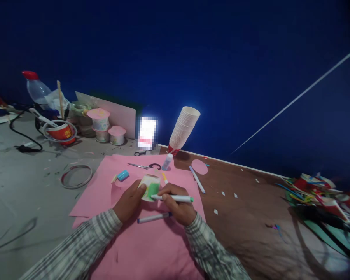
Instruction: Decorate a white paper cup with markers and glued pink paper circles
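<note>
My left hand [130, 200] grips a small white paper cup [146, 182], which bears a patch of green colour and some yellow marks. In my right hand [179, 204] is a green marker [179, 198], its tip against the green patch on the cup. Both hands are over pink paper [140, 249]. A dark-capped marker [154, 217] lies just below the cup. Beyond the hands are scissors [144, 166], a glue stick [167, 161], a blue cylinder [123, 175] and a yellow marker [165, 178], partly hidden.
A tall stack of paper cups [185, 126] leans by the blue wall. Right of the paper lie a marker [197, 179] and a pink paper disc [199, 167]. At left are a tape roll [76, 177], pink-topped cups [117, 135] and a plastic bottle [37, 89]. Craft scraps [315, 190] crowd the right.
</note>
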Demonstrator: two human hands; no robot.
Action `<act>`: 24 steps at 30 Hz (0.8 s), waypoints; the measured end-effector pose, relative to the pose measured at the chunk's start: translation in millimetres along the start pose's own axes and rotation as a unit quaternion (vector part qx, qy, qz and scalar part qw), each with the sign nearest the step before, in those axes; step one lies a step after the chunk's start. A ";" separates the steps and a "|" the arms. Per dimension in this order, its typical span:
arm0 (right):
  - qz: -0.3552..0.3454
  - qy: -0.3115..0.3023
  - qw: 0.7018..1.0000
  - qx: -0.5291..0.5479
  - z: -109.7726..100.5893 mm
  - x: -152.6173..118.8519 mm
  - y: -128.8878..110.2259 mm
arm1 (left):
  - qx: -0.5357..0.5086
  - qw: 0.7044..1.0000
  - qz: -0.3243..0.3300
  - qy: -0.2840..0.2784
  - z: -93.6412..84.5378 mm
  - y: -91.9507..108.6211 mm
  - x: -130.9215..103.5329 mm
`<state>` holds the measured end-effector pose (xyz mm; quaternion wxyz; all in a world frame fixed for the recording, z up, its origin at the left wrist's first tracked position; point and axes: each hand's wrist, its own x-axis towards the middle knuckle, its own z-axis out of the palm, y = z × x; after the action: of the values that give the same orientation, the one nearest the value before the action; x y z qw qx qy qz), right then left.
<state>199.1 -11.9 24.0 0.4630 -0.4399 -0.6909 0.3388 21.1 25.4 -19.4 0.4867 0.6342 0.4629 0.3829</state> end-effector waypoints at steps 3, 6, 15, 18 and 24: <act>-0.012 -0.004 1.000 -0.009 1.6 -0.4 -1.1 | 0.004 1.000 -0.001 0.001 0.2 0.2 0.2; -0.017 -0.017 1.000 -0.009 2.4 -0.7 -1.4 | 0.006 1.000 -0.003 0.004 0.6 -0.5 0.2; -0.023 -0.002 1.000 -0.017 3.6 -0.7 -2.8 | 0.004 1.000 -0.004 0.003 1.0 -1.9 0.2; -0.022 -0.011 1.000 -0.017 2.9 -0.9 -3.5 | 0.004 1.000 -0.006 0.004 1.0 -0.2 -0.4; -0.002 -0.003 1.000 -0.003 -0.8 -0.1 -2.6 | 0.006 1.000 -0.012 0.003 -0.5 2.7 0.1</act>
<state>199.1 -12.9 26.5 0.4601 -0.4388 -0.6945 0.3367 21.1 25.4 -16.7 0.4861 0.6300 0.4746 0.3763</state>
